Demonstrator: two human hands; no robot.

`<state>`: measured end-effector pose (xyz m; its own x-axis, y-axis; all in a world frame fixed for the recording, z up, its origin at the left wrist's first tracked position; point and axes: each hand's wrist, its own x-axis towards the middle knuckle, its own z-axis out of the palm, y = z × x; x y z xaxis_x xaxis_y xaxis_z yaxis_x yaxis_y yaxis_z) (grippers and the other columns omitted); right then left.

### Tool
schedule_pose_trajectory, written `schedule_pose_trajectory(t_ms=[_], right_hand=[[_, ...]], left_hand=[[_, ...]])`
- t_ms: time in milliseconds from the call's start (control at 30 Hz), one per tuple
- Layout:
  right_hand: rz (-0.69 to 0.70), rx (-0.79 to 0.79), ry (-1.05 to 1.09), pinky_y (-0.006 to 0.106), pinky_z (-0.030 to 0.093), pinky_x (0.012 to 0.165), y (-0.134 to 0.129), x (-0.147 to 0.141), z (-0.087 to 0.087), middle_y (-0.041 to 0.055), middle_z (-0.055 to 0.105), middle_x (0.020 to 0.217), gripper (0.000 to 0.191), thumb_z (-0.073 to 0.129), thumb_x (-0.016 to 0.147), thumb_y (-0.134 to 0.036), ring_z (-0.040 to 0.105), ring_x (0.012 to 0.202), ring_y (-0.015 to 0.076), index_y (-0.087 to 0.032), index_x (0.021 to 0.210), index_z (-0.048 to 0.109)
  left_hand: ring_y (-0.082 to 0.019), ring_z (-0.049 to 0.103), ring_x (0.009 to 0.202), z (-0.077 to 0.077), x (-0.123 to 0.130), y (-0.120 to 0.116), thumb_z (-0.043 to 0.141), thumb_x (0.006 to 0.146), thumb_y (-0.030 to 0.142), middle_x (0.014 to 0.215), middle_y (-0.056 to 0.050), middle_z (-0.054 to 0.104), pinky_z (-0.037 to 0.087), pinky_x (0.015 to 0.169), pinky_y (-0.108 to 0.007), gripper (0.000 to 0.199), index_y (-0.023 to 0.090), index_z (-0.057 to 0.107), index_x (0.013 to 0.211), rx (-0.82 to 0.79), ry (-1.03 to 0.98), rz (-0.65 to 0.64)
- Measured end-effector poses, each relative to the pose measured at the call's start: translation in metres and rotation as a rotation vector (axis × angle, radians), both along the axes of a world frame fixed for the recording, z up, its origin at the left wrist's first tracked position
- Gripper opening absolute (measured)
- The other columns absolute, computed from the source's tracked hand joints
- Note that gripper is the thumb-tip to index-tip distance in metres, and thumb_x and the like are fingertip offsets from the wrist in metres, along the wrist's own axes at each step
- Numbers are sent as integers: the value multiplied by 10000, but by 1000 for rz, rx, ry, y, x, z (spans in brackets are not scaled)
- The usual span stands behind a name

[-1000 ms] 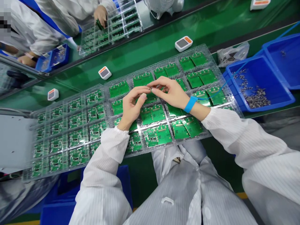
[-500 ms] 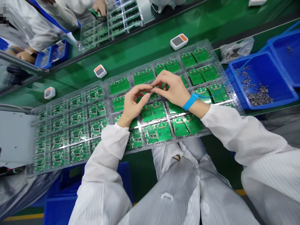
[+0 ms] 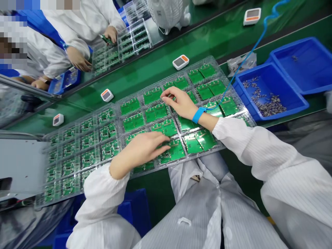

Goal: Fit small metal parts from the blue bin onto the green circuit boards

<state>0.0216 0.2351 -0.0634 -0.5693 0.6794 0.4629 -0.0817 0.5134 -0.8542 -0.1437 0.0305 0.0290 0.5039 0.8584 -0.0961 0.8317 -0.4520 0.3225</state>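
Observation:
My left hand (image 3: 144, 148) is low over the front row of the clear plastic tray (image 3: 181, 159). Its fingers are stretched out and its thumb stands apart, close above a green circuit board (image 3: 177, 150). Over the middle of the same tray is my right hand (image 3: 181, 102), thumb and forefinger pinched together; anything between them is too small to make out. A blue wrist strap (image 3: 199, 114) with a coiled cord is on my right wrist. Several more green boards (image 3: 155, 113) lie in the compartments around both hands.
A second clear tray (image 3: 75, 127) of populated boards adjoins on the left. To the right stand a blue bin (image 3: 298, 105) of small metal parts, another blue bin (image 3: 306, 65), and a plastic bag (image 3: 241, 65). A small white device (image 3: 181, 62) sits behind the tray. Co-workers' hands (image 3: 77, 58) work across the bench.
My hands have parted. The left has come down towards the front row and its fingers have straightened; the right stays pinched over the middle. The view has shifted slightly.

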Motion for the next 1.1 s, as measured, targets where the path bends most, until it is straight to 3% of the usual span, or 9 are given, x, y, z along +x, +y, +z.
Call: schedule_pose_trajectory(t_ms=[100, 167, 333, 500, 600, 700, 867, 1000, 1100], right_hand=[[58, -91, 24, 348, 584, 875, 0, -2, -1, 74, 799, 1088, 192, 626, 1090, -370, 705, 864, 194, -197, 1119, 702], [91, -108, 37, 343, 580, 849, -2, -3, -1, 69, 811, 1061, 197, 640, 1076, -373, 714, 824, 188, -191, 1116, 705], [105, -64, 24, 351, 586, 854, -3, 0, 1, 76, 833, 1061, 214, 660, 1051, -365, 722, 830, 197, -185, 1125, 749], [104, -53, 9, 350, 594, 833, -2, 3, 1, 89, 844, 1087, 222, 661, 1037, -350, 727, 879, 213, -184, 1126, 780], [110, -77, 0, 346, 601, 849, -4, 3, 2, 83, 837, 1090, 204, 668, 1035, -332, 733, 894, 204, -186, 1124, 778], [104, -103, 13, 349, 606, 880, -4, 2, 2, 78, 824, 1071, 178, 704, 1020, -319, 740, 930, 207, -183, 1110, 774], [88, -244, 96, 345, 613, 838, 2, 1, 0, 66, 795, 1024, 258, 778, 1025, -424, 719, 816, 171, -183, 1103, 729], [116, -314, 136, 314, 616, 799, 7, 0, -2, 47, 755, 949, 421, 792, 1036, -598, 684, 795, 148, -195, 1093, 684], [111, -312, 140, 305, 617, 783, 9, -1, -4, 37, 740, 944, 494, 803, 1014, -672, 665, 770, 134, -203, 1087, 667]], left_hand=[[-249, 816, 913, -1, -1, -17, 575, 1179, 426, 1061, -78, 840, 616, 748, -367, 269, 243, 747, 1277, 33, 70, 3], [-226, 804, 878, -5, -7, -13, 610, 1165, 420, 1042, -56, 834, 624, 751, -359, 230, 255, 743, 1254, 98, -52, 134], [-218, 818, 1043, -26, -18, 45, 772, 1053, 436, 1174, -68, 831, 657, 809, -334, 291, 255, 701, 1270, 294, -504, 551], [-223, 828, 1072, -60, -17, 92, 781, 1016, 573, 1242, -101, 808, 671, 727, -302, 463, 256, 606, 1305, 168, -753, 546], [-221, 824, 1084, -74, -20, 96, 730, 1049, 601, 1217, -99, 809, 668, 759, -316, 429, 259, 611, 1278, 225, -749, 575], [-210, 806, 1024, -72, -26, 92, 732, 1053, 534, 1138, -78, 826, 633, 779, -323, 320, 238, 694, 1167, 303, -659, 602], [-182, 717, 770, -39, -22, 72, 707, 1074, 461, 911, -21, 800, 539, 698, -330, 237, 237, 776, 1035, 191, -397, 400], [-204, 774, 841, -14, -4, 34, 627, 1149, 497, 974, -28, 824, 532, 713, -341, 292, 249, 770, 1088, 8, -74, 26], [-224, 803, 868, -10, 5, 5, 556, 1189, 454, 1002, -44, 821, 534, 680, -346, 305, 222, 754, 1171, 14, 146, -79]])
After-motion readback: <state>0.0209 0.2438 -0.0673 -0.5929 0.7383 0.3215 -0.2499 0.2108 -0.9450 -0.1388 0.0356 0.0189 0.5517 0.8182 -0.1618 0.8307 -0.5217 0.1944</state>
